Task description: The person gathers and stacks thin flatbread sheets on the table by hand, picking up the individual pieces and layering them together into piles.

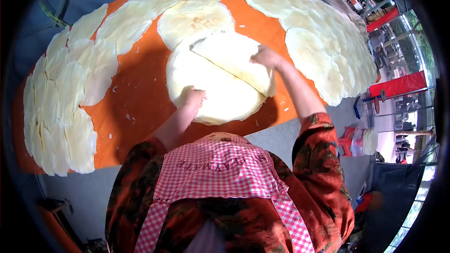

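A thick round stack of thin pale flatbreads [211, 91] lies in front of me. Across its upper right part, the top flatbread [229, 54] shows a long diagonal edge, lifted or folded over. My right hand [266, 57] is closed on that flatbread near the right rim, its fingers pinched together. At the stack's lower left, my left hand [194, 97] rests with fingers curled against the surface; whether dough is caught between them is hidden.
The stack sits on an orange table [136, 79]. Overlapping flatbreads [61, 107] cover its left side, more flatbreads [323, 42] its right, and others [197, 18] lie behind the stack. A red stool [347, 141] stands on the floor at right.
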`<state>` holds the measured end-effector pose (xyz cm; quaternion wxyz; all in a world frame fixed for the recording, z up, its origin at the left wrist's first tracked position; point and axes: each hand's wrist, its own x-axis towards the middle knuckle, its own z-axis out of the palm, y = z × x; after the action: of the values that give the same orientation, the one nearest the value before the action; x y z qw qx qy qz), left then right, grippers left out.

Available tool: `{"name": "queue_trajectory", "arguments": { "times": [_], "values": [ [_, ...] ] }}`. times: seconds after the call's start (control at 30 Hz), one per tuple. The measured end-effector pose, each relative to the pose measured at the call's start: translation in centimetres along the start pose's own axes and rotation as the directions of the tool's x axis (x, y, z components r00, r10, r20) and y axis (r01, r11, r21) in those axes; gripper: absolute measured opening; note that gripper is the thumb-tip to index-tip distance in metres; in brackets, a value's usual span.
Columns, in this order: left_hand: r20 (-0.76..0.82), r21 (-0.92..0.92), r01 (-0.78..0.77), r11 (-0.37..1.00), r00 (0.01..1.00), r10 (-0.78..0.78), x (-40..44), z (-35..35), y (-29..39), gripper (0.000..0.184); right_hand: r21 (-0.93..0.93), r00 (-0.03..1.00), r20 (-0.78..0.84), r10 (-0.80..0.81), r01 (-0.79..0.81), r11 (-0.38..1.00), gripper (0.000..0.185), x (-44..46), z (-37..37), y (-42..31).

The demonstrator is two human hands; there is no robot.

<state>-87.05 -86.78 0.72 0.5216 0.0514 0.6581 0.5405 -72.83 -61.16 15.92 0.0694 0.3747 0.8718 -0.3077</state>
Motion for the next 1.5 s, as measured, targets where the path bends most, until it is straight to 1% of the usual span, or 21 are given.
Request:
{"name": "queue_trajectory", "arguments": {
  "times": [0.03,0.1,0.13,0.17,0.23,0.27,0.3,0.33,0.37,0.43,0.53,0.57,0.6,0.7,0.83,0.87,0.97,1.07,1.17,1.27,1.5],
  "values": [
    [-0.009,0.067,-0.05,0.996,0.999,0.051,-0.2,-0.3,0.2,0.006,-0.117,1.0,-0.018,-0.005,0.003,0.993,0.052,1.2,-2.0,0.5],
    [0.007,0.01,-0.068,0.998,0.998,0.068,2.2,-2.0,-2.0,0.007,-0.06,0.983,-0.17,-0.071,0.062,0.996,0.054,1.9,-8.7,0.8],
    [0.012,0.031,-0.076,0.997,0.997,0.076,2.3,-2.8,-2.0,0.008,-0.226,0.94,-0.34,0.029,-0.112,0.968,0.051,2.4,-12.2,0.7],
    [0.016,0.049,-0.088,0.995,0.996,0.087,2.4,-3.4,-2.0,0.009,-0.293,0.897,-0.431,-0.097,-0.037,0.956,0.049,3.4,-15.6,1.6],
    [-0.042,-0.044,-0.094,0.995,0.995,0.093,3.2,-4.4,-2.5,0.014,-0.238,0.949,-0.251,-0.192,0.131,0.962,0.042,0.7,-22.2,-1.6],
    [-0.07,-0.092,-0.096,0.991,0.994,0.09,3.4,-4.4,-2.8,0.016,-0.19,0.935,-0.28,-0.217,0.168,0.967,0.038,0.4,-23.5,-2.5],
    [-0.193,0.127,-0.25,0.96,0.943,0.271,3.2,-4.1,-2.9,0.019,-0.14,0.921,-0.308,-0.237,0.202,0.969,0.035,0.2,-24.1,-3.4],
    [-0.268,0.354,-0.355,0.865,0.848,0.458,2.9,-3.9,-3.1,0.022,-0.204,0.907,-0.352,-0.233,0.169,0.964,0.028,-1.3,-23.2,-5.4],
    [-0.291,0.569,-0.404,0.716,0.715,0.635,2.5,-3.7,-3.3,0.026,-0.371,0.857,-0.366,-0.363,0.224,0.901,0.027,-1.5,-21.8,-5.9],
    [-0.305,0.222,-0.507,0.833,0.775,0.554,-2.1,-1.9,-0.3,0.03,-0.479,0.799,-0.452,-0.397,0.157,0.863,0.02,-3.7,-15.6,-7.8],
    [-0.22,-0.244,-0.475,0.845,0.876,0.429,-4.2,-1.7,-1.2,0.029,-0.574,0.931,-0.265,-0.251,0.056,0.817,0.027,-5.2,-3.5,-7.8],
    [-0.207,-0.333,-0.429,0.839,0.902,0.379,-4.3,-1.6,-1.4,0.027,-0.448,0.858,-0.342,-0.383,0.209,0.869,0.031,-6.8,1.7,-8.1],
    [-0.244,-0.245,-0.474,0.846,0.874,0.42,-3.2,-2.3,-3.0,0.026,-0.442,0.899,-0.297,-0.321,0.169,0.881,0.033,-8.1,5.7,-9.0],
    [-0.28,-0.068,-0.492,0.868,0.844,0.457,-0.9,-3.3,-6.9,0.024,-0.417,0.782,-0.267,-0.563,0.433,0.799,0.032,-5.7,18.7,-1.0],
    [-0.18,-0.095,-0.366,0.926,0.921,0.346,-3.0,-4.1,-4.2,0.026,-0.3,0.85,-0.313,-0.423,0.334,0.893,0.033,-5.5,15.3,-2.5],
    [-0.132,-0.098,-0.345,0.933,0.934,0.332,-3.2,-4.2,-3.9,0.028,-0.375,0.937,-0.213,-0.275,0.181,0.909,0.031,-5.0,13.3,-3.1],
    [-0.139,-0.1,-0.253,0.962,0.961,0.239,-4.4,-3.7,-1.7,0.038,-0.561,0.869,-0.291,-0.4,0.184,0.807,0.032,-7.1,9.8,-4.0],
    [-0.069,-0.149,-0.185,0.971,0.982,0.176,-5.0,-3.9,-0.7,0.04,-0.541,0.835,-0.314,-0.451,0.233,0.808,0.045,-9.8,15.2,-3.7],
    [-0.039,-0.213,-0.145,0.966,0.989,0.14,-4.2,-4.0,-1.2,0.043,-0.561,0.875,-0.188,-0.446,0.277,0.78,0.069,-10.3,21.0,-1.1],
    [-0.018,-0.344,-0.058,0.937,0.998,0.055,-5.2,-4.0,0.5,0.034,-0.44,0.905,-0.196,-0.378,0.263,0.858,0.08,-10.5,21.0,-1.0],
    [0.345,-0.615,0.18,0.767,0.937,0.057,-5.2,-3.9,2.4,0.011,-0.319,0.859,-0.329,-0.392,0.29,0.902,0.076,-10.9,21.0,-1.5]
  ]
}}
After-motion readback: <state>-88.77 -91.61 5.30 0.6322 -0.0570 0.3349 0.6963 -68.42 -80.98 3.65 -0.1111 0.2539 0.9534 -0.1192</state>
